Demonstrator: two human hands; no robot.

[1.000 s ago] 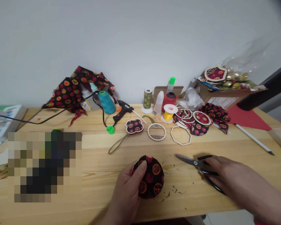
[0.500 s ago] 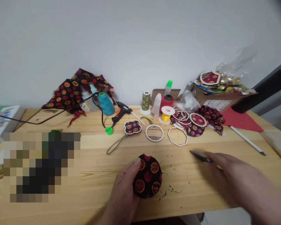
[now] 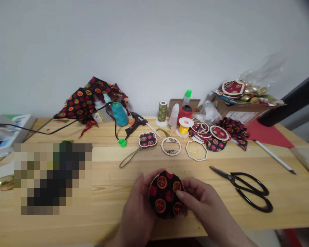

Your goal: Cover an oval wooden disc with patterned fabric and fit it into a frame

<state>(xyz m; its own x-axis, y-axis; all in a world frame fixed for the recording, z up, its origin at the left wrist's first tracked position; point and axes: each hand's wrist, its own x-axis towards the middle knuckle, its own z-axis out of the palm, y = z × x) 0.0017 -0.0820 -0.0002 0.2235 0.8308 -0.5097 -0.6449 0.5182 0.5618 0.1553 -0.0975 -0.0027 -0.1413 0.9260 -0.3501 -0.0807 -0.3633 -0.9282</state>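
Observation:
A round disc covered in dark patterned fabric (image 3: 166, 197) is held just above the table near its front edge. My left hand (image 3: 140, 202) is closed around its left side, with the fingers behind it. My right hand (image 3: 203, 200) pinches its right edge, the thumb lying on the patterned face. Black-handled scissors (image 3: 231, 178) lie on the wood to the right of my right hand, blades pointing to the upper left. Beyond the disc are a round wooden lattice frame (image 3: 171, 146), an octagonal frame (image 3: 196, 151) and a small flower-shaped fabric piece (image 3: 147, 140) with a cord loop.
A glue gun (image 3: 136, 122), a teal thread cone (image 3: 119, 114), a yellow spool (image 3: 184, 127) and glue bottles stand at the back. Patterned cloth (image 3: 79, 103) is heaped back left. A cardboard box (image 3: 242, 111) and a white pencil-like stick (image 3: 274, 156) are at right.
My right hand has let go of the scissors, which now rest on the table, and has moved left to grip the disc's right edge. My left hand still holds the disc.

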